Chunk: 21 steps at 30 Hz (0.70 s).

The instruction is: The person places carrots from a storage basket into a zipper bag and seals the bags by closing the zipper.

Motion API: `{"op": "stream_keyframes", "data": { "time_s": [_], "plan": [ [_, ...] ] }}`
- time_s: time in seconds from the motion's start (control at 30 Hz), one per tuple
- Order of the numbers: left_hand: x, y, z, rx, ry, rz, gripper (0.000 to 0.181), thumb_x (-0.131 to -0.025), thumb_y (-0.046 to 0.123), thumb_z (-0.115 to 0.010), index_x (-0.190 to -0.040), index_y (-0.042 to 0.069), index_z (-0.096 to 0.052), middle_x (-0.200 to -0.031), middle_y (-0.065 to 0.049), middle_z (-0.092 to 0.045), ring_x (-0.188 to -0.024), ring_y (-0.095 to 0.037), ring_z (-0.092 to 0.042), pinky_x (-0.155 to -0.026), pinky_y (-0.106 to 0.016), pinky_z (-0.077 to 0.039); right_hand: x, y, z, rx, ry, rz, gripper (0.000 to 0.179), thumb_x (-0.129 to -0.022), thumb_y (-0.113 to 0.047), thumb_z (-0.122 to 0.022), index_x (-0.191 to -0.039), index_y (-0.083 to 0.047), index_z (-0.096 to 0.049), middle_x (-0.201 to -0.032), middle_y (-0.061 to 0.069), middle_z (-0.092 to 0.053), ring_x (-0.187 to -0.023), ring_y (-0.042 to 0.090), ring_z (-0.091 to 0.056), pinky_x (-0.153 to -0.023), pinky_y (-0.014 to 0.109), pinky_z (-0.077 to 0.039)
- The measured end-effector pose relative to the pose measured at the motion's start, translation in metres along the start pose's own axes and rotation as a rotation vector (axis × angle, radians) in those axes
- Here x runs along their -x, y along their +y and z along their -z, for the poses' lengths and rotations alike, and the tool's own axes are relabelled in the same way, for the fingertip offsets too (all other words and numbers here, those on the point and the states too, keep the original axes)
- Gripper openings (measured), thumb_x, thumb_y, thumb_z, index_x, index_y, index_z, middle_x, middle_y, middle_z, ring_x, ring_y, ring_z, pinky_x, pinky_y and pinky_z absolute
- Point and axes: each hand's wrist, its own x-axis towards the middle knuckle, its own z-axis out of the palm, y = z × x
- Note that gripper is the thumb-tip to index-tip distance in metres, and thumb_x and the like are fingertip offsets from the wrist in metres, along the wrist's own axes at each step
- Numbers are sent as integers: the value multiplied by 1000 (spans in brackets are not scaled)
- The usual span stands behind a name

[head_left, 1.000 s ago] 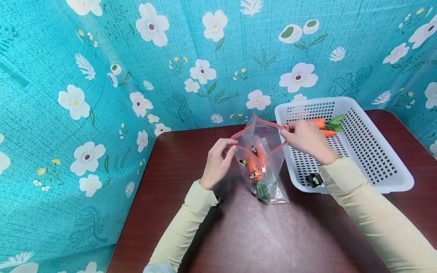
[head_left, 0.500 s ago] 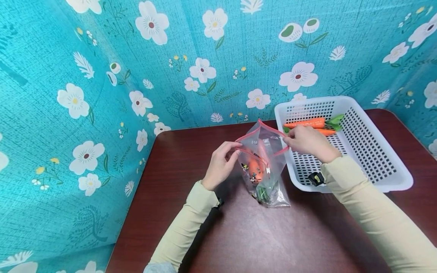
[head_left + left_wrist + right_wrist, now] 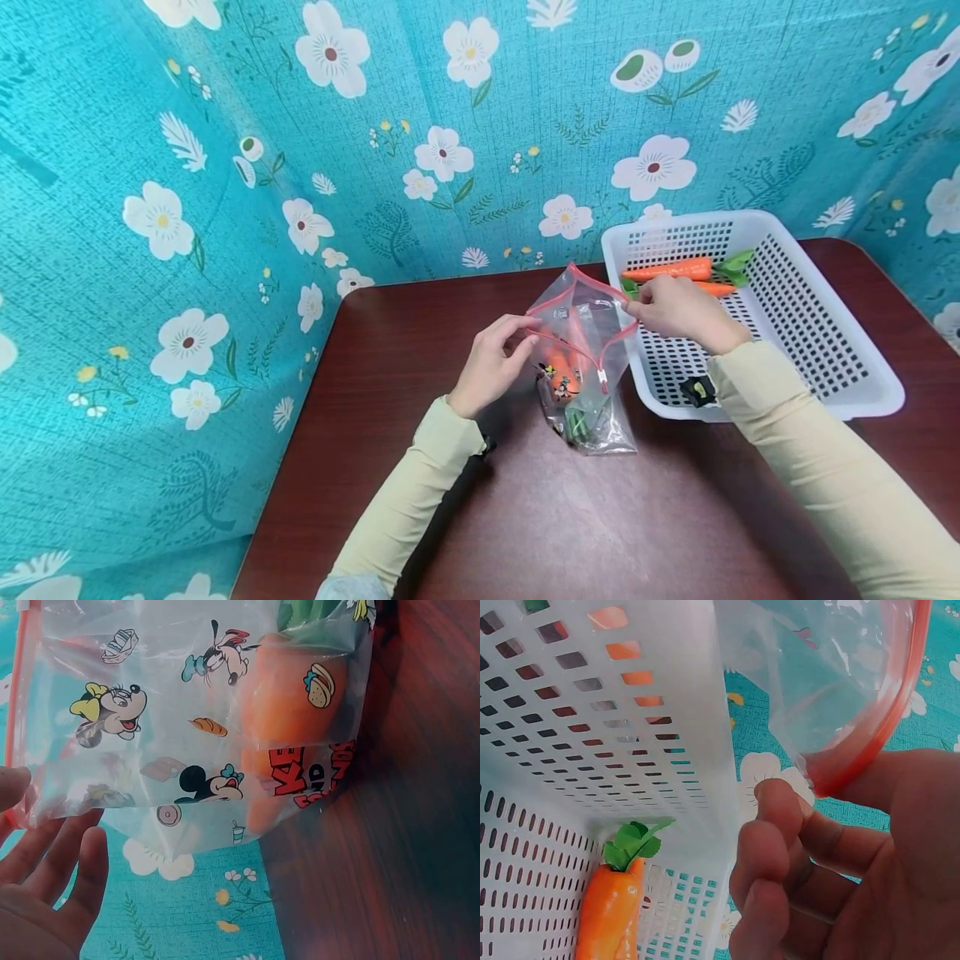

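A clear zip bag (image 3: pixel 611 417) with a red zip edge stands with its mouth wide apart on the table. Inside it an orange carrot (image 3: pixel 561 383) shows through, its green top (image 3: pixel 577 423) down at the bag's bottom. Cartoon figures are printed on the bag, clearest in the left wrist view. My left hand (image 3: pixel 491 362) pinches the left side of the mouth between thumb and fingers. On the right side, my right hand (image 3: pixel 682 312) pinches the red edge beside the basket rim. A white slider (image 3: pixel 602 379) sits on the front of the zip.
To the right is a white perforated basket (image 3: pixel 862 408), its near left rim close to the bag. Orange carrots (image 3: pixel 686 268) with green leaves lie at its back left, partly behind my right hand. A flowered turquoise cloth (image 3: pixel 465 208) hangs behind the dark wooden table (image 3: pixel 390 375).
Both hands have shifted a little right and down with the bag's mouth. The zip slider has moved right, and more of the basket's carrots shows past my right hand.
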Motion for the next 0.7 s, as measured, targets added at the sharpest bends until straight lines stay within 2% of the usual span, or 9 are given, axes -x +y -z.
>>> {"op": "stream_keyframes", "data": {
  "time_s": [0.1, 0.27, 0.4, 0.7],
  "plan": [
    [-1, 0, -2, -2, 1, -16, 25, -91, 6, -64, -116, 5, -65, -104, -5, -66, -81, -12, -59, -66, -32, -53, 0, 2, 1, -15, -13, 14, 35, -95, -31, -56, -72, -6, -64, -52, -1, -40, -46, 13, -39, -45, 27, -30],
    [-2, 2, -5, -5, -12, -21, 23, -92, 11, -63, -115, 5, -66, -102, -4, -66, -83, -10, -62, -69, -24, -53, 0, 4, 6, -42, -44, 33, 37, -97, -32, -53, -71, -7, -61, -55, 0, -47, -50, 15, -46, -48, 29, -35],
    [-3, 3, -7, -1, -12, -24, 22, -92, 11, -64, -114, 8, -66, -102, -3, -66, -82, -9, -63, -71, -18, -52, 0, 4, 10, -59, -56, 29, 36, -97, -34, -53, -76, -6, -63, -60, 4, -54, -54, 17, -51, -50, 31, -39],
    [-4, 4, -9, 8, -1, -26, 25, -91, 10, -65, -116, 8, -64, -104, -5, -66, -82, -10, -64, -73, -18, -54, 2, 3, 16, -102, -22, -5, 32, -95, -31, -55, -86, -4, -69, -68, 5, -63, -59, 19, -58, -52, 31, -43]
  ]
}}
